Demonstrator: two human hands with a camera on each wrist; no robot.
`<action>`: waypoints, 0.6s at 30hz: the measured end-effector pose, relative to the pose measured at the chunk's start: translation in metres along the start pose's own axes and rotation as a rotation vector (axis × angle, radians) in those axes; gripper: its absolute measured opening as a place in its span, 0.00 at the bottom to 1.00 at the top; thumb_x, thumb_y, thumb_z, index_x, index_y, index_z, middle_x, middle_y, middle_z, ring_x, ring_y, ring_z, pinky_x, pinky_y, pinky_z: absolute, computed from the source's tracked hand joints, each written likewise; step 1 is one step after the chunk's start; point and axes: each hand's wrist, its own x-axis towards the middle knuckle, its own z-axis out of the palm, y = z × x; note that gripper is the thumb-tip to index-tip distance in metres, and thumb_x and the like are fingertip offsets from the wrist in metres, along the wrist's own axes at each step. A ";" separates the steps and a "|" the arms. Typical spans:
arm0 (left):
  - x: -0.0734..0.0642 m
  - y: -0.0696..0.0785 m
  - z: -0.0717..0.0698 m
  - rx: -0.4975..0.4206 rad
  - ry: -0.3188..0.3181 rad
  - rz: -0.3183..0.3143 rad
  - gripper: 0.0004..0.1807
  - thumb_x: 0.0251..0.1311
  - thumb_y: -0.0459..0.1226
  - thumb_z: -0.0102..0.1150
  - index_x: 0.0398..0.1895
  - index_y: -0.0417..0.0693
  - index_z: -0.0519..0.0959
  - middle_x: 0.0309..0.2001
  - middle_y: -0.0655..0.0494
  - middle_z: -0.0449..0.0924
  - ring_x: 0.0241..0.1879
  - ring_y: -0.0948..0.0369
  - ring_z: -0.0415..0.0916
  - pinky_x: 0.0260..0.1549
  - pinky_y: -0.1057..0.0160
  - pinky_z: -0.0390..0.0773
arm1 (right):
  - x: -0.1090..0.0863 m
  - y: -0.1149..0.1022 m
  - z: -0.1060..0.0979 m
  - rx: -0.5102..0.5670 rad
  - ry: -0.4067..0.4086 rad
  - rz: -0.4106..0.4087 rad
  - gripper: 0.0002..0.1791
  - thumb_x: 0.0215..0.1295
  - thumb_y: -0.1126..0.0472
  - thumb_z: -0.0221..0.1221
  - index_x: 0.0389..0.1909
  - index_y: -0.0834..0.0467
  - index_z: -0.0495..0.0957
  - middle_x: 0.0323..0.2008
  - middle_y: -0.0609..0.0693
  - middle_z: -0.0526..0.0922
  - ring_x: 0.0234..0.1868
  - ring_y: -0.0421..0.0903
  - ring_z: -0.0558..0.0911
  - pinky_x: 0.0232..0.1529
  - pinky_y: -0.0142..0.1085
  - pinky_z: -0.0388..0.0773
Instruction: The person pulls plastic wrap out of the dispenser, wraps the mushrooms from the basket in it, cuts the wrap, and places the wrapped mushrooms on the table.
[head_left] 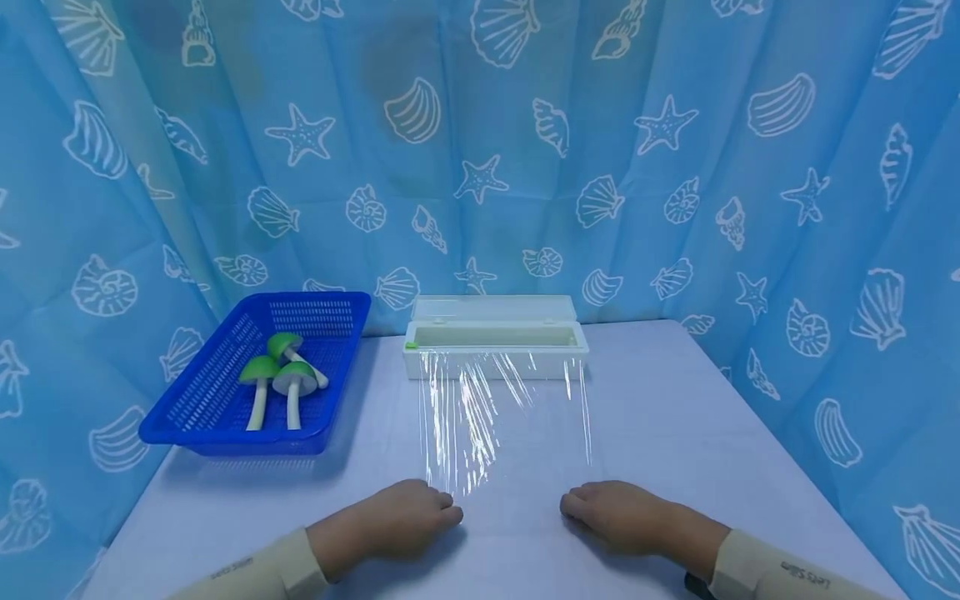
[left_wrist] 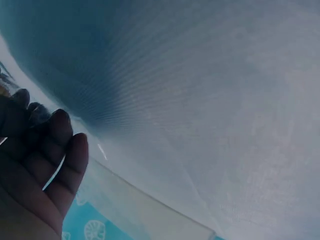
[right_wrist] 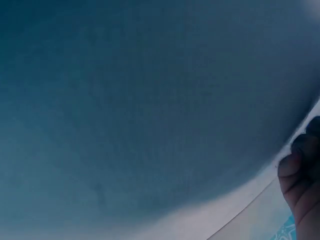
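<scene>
A sheet of clear cling film (head_left: 480, 425) stretches from the front of a white cling film dispenser (head_left: 495, 308) toward me, its surface streaked with glare. The dispenser's lid is raised, and a small green piece (head_left: 411, 345) sits at the left end of its front edge. My left hand (head_left: 405, 518) pinches the film's near left corner. At the near right corner, my right hand (head_left: 626, 515) pinches the film with curled fingers. In the left wrist view the left hand (left_wrist: 42, 160) appears dark, at the left edge. Only part of the right hand (right_wrist: 302, 175) enters the right wrist view.
On the left stands a blue plastic basket (head_left: 348, 358) holding three toy mushrooms with green caps (head_left: 260, 368) and white stems. A white cloth covers the table (head_left: 675, 417). Blue curtains (head_left: 480, 150) with shell and starfish prints hang behind and at both sides.
</scene>
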 end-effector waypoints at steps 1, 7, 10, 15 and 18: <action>0.000 0.002 0.000 -0.005 -0.017 -0.013 0.12 0.55 0.34 0.62 0.41 0.58 0.77 0.26 0.67 0.70 0.18 0.68 0.61 0.19 0.67 0.66 | 0.000 -0.001 0.001 -0.005 -0.003 -0.007 0.05 0.74 0.51 0.51 0.40 0.45 0.73 0.29 0.30 0.70 0.31 0.30 0.72 0.39 0.33 0.78; -0.005 0.011 -0.004 -0.060 -0.082 -0.108 0.11 0.53 0.35 0.64 0.39 0.59 0.77 0.23 0.66 0.65 0.14 0.67 0.59 0.15 0.66 0.62 | -0.005 -0.005 0.003 0.008 0.043 -0.060 0.02 0.72 0.54 0.55 0.39 0.45 0.76 0.29 0.30 0.67 0.28 0.30 0.68 0.33 0.28 0.73; -0.007 0.015 -0.007 -0.080 -0.090 -0.137 0.13 0.53 0.35 0.65 0.40 0.61 0.79 0.25 0.66 0.64 0.14 0.67 0.58 0.14 0.67 0.62 | -0.010 -0.006 0.002 0.069 0.049 -0.030 0.04 0.70 0.54 0.57 0.42 0.44 0.80 0.32 0.31 0.69 0.29 0.29 0.69 0.33 0.27 0.73; -0.014 0.019 -0.008 -0.049 -0.077 -0.148 0.08 0.53 0.36 0.64 0.34 0.60 0.78 0.25 0.64 0.63 0.13 0.66 0.57 0.11 0.65 0.60 | -0.020 -0.008 -0.003 0.057 0.033 0.017 0.09 0.67 0.54 0.60 0.47 0.44 0.82 0.35 0.33 0.73 0.32 0.30 0.71 0.36 0.29 0.76; -0.017 0.016 -0.008 -0.080 -0.109 -0.159 0.07 0.54 0.37 0.64 0.35 0.58 0.78 0.24 0.65 0.63 0.14 0.66 0.58 0.12 0.65 0.62 | -0.025 -0.012 -0.006 -0.020 0.016 0.010 0.10 0.65 0.56 0.62 0.47 0.45 0.81 0.35 0.35 0.75 0.32 0.31 0.72 0.37 0.30 0.78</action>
